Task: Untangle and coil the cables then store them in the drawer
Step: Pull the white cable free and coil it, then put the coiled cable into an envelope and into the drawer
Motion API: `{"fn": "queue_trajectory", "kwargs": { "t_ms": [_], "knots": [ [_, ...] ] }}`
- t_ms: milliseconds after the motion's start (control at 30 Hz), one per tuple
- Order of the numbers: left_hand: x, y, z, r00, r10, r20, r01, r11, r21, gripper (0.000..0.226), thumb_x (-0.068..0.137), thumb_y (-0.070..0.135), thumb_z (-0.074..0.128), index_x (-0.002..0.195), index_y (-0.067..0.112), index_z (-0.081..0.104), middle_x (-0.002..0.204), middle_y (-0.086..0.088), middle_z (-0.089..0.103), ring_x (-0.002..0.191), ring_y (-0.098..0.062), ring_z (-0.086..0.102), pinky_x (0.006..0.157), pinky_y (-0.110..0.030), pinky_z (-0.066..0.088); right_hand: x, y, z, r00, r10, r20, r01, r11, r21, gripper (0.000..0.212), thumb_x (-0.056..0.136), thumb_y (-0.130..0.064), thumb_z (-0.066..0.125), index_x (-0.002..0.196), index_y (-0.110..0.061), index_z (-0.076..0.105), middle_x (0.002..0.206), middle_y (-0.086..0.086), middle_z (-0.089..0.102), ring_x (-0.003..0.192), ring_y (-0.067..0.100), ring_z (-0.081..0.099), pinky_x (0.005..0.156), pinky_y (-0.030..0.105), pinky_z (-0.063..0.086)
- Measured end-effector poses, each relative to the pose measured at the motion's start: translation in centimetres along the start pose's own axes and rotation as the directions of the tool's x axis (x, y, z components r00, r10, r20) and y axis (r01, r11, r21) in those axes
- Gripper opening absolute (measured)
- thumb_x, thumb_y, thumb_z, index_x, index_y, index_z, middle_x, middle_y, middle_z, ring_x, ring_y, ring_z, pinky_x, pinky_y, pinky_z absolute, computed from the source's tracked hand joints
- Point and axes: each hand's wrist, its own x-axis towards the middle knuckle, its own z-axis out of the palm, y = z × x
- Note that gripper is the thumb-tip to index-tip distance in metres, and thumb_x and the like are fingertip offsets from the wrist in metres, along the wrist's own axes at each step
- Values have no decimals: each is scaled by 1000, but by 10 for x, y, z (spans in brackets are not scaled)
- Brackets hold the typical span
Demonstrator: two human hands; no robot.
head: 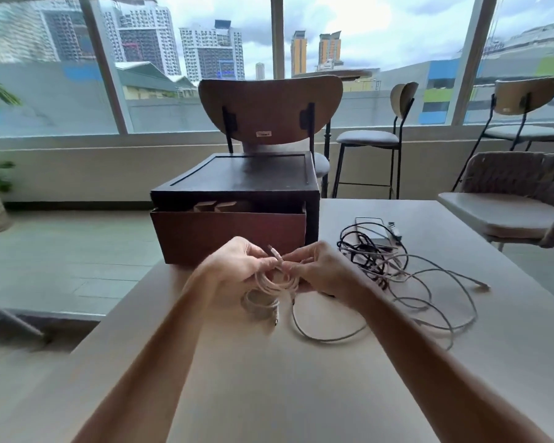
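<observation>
Your left hand [235,266] and right hand [320,271] both pinch one pink cable coil [274,284]; one cable tangle [378,260] lies at three o'clock.

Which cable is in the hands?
The pale pink coiled cable, held by left hand and right hand; the black tangle and grey cable lie loose.

Single head-worn wide-angle view looking forward and down from above forearms, sitting close over tabletop [301,394], facing drawer box [234,206], chairs and city-view windows beyond; edges bending.
</observation>
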Motion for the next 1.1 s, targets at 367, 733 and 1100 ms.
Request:
{"fn": "queue_trajectory", "kwargs": {
  "t_ms": [367,733,1100],
  "knots": [
    [-6,-53,19,982,35,-187,-21,997,73,12,92,27,71,84,20,78,79,2,77,77,-15,74,74,-34,61,-19,30,27,991,126,-37,-131,962,-240,12,84,-17,79,82,-10,68,76,8,70,64,15,67,65,36,62],
    [-3,-31,-8,900,140,-413,-62,979,196,17,92,32,69,82,19,71,78,0,68,76,-16,64,70,-24,44,-6,1,10,887,-300,-352,122,887,-446,5,86,-16,74,83,-16,70,76,-5,67,65,4,58,55,5,40],
    [31,-9,-87,713,333,-617,-84,914,397,13,93,15,64,92,9,76,97,-9,75,96,-28,68,86,-33,49,59,-42,-7,796,-471,-380,192,793,-579,18,94,-19,62,108,-12,70,107,5,73,102,22,65,93,40,51]
  ]
}}
